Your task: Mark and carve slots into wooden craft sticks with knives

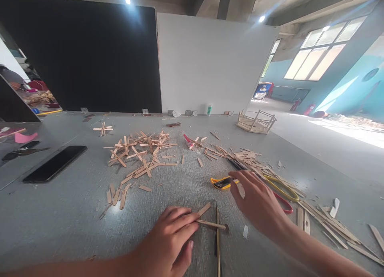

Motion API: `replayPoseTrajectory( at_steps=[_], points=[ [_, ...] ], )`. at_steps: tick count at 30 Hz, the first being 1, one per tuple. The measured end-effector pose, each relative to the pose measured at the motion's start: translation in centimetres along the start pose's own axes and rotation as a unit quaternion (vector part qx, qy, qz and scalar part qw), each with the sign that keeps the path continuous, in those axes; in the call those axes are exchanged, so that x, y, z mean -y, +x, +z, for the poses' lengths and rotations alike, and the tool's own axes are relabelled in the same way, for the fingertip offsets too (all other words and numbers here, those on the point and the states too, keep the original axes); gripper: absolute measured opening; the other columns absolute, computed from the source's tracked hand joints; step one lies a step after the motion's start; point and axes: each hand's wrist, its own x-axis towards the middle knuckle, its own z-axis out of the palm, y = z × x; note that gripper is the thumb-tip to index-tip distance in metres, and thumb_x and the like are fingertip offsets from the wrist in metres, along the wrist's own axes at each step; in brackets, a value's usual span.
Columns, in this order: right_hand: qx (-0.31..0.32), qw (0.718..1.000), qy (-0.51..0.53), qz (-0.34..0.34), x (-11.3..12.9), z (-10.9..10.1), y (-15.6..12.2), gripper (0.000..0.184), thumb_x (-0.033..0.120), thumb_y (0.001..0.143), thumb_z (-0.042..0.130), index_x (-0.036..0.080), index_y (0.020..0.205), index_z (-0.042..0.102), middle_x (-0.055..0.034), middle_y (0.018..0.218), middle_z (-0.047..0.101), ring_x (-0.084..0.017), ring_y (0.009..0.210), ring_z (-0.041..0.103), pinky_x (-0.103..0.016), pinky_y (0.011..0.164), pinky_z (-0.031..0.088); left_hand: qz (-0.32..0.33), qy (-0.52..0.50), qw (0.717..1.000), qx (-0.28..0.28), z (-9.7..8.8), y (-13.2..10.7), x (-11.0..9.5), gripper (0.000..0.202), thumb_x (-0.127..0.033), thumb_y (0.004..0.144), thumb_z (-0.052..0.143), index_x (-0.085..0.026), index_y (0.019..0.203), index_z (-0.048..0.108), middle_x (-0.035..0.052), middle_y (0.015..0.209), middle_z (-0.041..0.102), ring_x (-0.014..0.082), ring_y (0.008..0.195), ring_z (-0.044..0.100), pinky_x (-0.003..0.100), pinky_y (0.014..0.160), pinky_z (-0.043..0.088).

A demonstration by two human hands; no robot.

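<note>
My left hand (175,237) is closed over two wooden craft sticks (211,224) at the front of the table; their free ends stick out to the right in a narrow V. The lower stick crosses above a thin gold-coloured rod (218,245) lying on the surface. Farther right, my right hand (255,193) reaches forward, fingers outstretched and thumb apart. A yellow and black utility knife (221,183) lies at its fingertips; whether they touch it I cannot tell. Partly behind that hand are scissors with yellow and red handles (283,189).
Star-shaped stick pieces (145,149) are heaped left of centre. A phone (55,163) lies at left. Loose sticks (327,221) spread along the right. At the back stand a small stick-built frame (256,123), a glue bottle (209,110) and an upright white board (210,65).
</note>
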Motion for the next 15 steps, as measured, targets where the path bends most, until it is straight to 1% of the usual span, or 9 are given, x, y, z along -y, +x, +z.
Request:
replayPoseTrajectory(
  at_steps=[1,3,4,6,9,11,15],
  points=[
    [0.002,1.000,-0.012,0.000,-1.3,0.5,0.4,0.033,0.029,0.102,0.042,0.015,0.117,0.069,-0.0168,0.115,0.074,-0.029,0.104,0.070,-0.043,0.089,0.058,0.000,-0.001,1.000,-0.005,0.0,0.0,0.0,0.044,-0.005,0.089,0.051,-0.013,0.129,0.068,0.0116,0.136,0.070,0.0288,0.125,0.061,0.049,0.107,0.052],
    [0.008,0.999,-0.032,0.000,-3.6,1.5,0.9,0.037,0.027,0.100,0.041,0.013,0.120,0.070,-0.0213,0.129,0.069,-0.036,0.120,0.064,-0.053,0.100,0.053,0.000,-0.004,1.000,-0.020,0.2,-0.1,0.0,0.045,-0.004,0.088,0.051,-0.013,0.129,0.067,0.0126,0.134,0.070,0.0286,0.124,0.061,0.049,0.107,0.052],
    [0.016,0.999,-0.037,-0.002,-4.6,2.0,1.0,0.037,0.026,0.100,0.042,0.013,0.117,0.072,-0.0208,0.128,0.070,-0.036,0.120,0.064,-0.053,0.101,0.052,-0.005,-0.005,1.000,-0.027,0.3,-0.1,0.1,0.045,-0.004,0.087,0.052,-0.012,0.129,0.066,0.0133,0.133,0.070,0.0289,0.124,0.061,0.049,0.107,0.051],
    [0.030,0.999,-0.044,-0.005,-5.9,2.5,1.1,0.039,0.024,0.100,0.040,0.014,0.113,0.075,-0.0185,0.121,0.073,-0.034,0.113,0.068,-0.051,0.098,0.053,-0.024,-0.004,0.999,-0.039,0.4,-0.2,0.2,0.045,-0.005,0.086,0.053,-0.011,0.130,0.065,0.0146,0.132,0.068,0.0299,0.124,0.059,0.052,0.109,0.050],
    [0.045,0.998,-0.047,-0.009,-6.7,2.6,1.1,0.041,0.023,0.102,0.037,0.015,0.111,0.075,-0.0149,0.115,0.076,-0.032,0.105,0.070,-0.047,0.094,0.055,-0.061,0.004,0.997,-0.047,0.6,-0.3,0.4,0.046,-0.007,0.086,0.053,-0.010,0.132,0.061,0.0164,0.134,0.064,0.0314,0.126,0.057,0.056,0.111,0.047],
    [0.052,0.998,-0.044,-0.016,-6.8,2.4,1.1,0.041,0.025,0.103,0.036,0.015,0.109,0.075,-0.0137,0.113,0.076,-0.031,0.105,0.070,-0.045,0.093,0.055,-0.072,0.005,0.996,-0.054,0.7,-0.4,0.5,0.048,-0.008,0.087,0.053,-0.011,0.135,0.059,0.0172,0.135,0.062,0.0313,0.127,0.056,0.055,0.111,0.048],
    [0.050,0.998,-0.037,-0.025,-7.0,2.4,1.2,0.042,0.027,0.104,0.035,0.015,0.106,0.075,-0.0155,0.113,0.076,-0.033,0.108,0.068,-0.048,0.095,0.054,-0.062,-0.011,0.996,-0.062,0.7,-0.6,0.5,0.054,-0.006,0.088,0.052,-0.013,0.141,0.054,0.0160,0.141,0.059,0.0303,0.133,0.053,0.052,0.111,0.049]
  ],
)
